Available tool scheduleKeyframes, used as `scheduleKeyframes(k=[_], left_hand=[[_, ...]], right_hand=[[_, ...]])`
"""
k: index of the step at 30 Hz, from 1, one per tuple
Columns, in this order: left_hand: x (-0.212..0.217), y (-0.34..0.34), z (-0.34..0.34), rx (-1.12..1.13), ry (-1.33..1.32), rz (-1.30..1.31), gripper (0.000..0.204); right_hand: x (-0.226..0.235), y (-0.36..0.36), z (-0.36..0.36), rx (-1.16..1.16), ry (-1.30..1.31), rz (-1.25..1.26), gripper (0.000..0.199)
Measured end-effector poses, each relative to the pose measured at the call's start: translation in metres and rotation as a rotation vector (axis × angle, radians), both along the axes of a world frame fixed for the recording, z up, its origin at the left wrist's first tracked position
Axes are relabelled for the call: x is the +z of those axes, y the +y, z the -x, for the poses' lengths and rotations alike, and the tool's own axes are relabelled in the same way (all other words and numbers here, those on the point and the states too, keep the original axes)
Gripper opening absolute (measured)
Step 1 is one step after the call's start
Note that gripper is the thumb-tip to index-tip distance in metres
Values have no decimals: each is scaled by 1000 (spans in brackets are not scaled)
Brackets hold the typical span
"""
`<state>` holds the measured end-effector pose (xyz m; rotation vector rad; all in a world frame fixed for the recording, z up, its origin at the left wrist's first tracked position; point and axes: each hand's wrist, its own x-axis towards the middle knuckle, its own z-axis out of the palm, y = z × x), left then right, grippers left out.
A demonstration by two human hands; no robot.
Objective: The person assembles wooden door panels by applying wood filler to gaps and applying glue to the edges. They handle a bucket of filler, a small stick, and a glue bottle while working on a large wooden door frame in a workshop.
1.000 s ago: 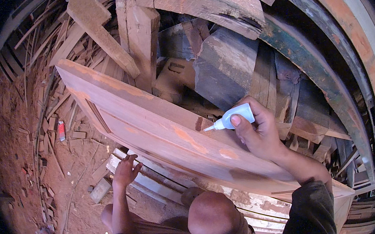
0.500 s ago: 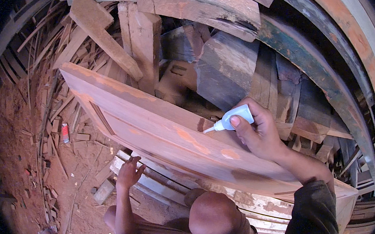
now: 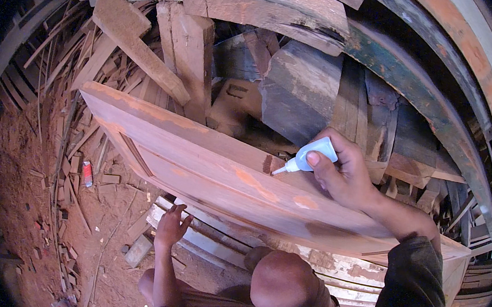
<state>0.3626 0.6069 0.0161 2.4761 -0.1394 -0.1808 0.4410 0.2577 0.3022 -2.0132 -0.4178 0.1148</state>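
Observation:
My right hand (image 3: 345, 173) is closed around a small pale-blue squeeze bottle (image 3: 319, 152), likely of glue. Its thin white nozzle points down and left, with the tip at the upper edge of a wooden panel door (image 3: 192, 157). A dark brown wet-looking patch (image 3: 270, 163) lies on that edge right beside the tip. Orange filler smears (image 3: 253, 185) mark the door, which stands on its side in front of me. Below the door, my left hand (image 3: 172, 227) has its fingers apart and holds nothing. It is at the end of white-worn boards (image 3: 208, 240); whether it touches them is unclear.
Stacked timber blocks (image 3: 299, 90) and a slanted plank (image 3: 143, 52) crowd the space behind the door. Long curved-looking boards (image 3: 418, 87) run along the right. Wood offcuts and a red-and-white can (image 3: 87, 174) lie on the dusty floor at left. My bent knee (image 3: 285, 284) is close below the boards.
The view has shifted slightly. The bottle's tip stays by the brown patch, which looks a little different near the tip. My left hand keeps its place.

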Motion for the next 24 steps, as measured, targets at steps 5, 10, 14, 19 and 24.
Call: scheduleKeyframes(k=[5,10,14,19,24], left_hand=[[4,-3,-2,12,46,7,39],[6,-3,-3,6,41,13,40],[5,-3,-2,7,33,10,40],[4,-1,-1,-1,16,7,39],[5,-2,-2,11,35,5,38]], right_hand=[[0,1,0,9,-3,-13,25],[-6,1,-3,77,-109,-31,29],[-2,1,-1,41,-60,-13,27],[0,1,0,-14,-10,6,26],[0,1,-1,-18,-18,-6,24]])
